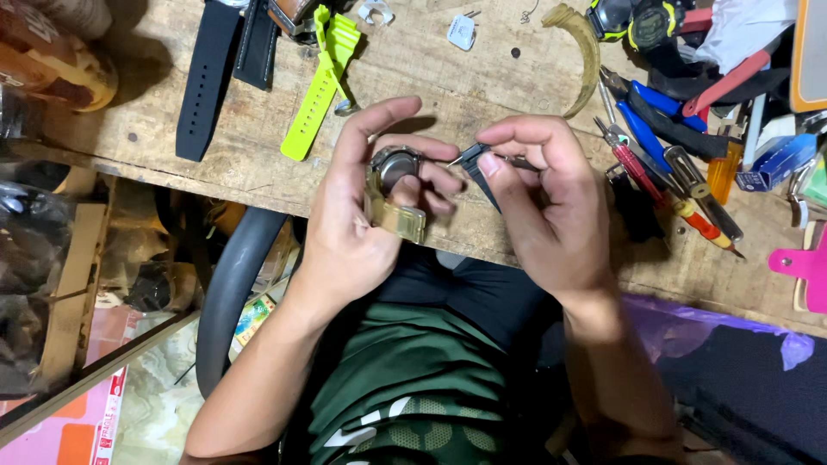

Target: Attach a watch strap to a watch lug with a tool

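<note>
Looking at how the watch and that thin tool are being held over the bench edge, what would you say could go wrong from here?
1. The left hand pinches the watch case at the wooden bench edge; a slip could drop it to the lap or floor.
2. The right hand aims a thin pointed tool toward the left fingers; it might jab them or scratch the case.

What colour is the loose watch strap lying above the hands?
Neon yellow-green strap, in the head view.

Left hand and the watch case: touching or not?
Touching. The head view shows the left hand wrapped around the watch case, thumb and fingers pressed on its rim and gold strap, no gap visible.
</note>
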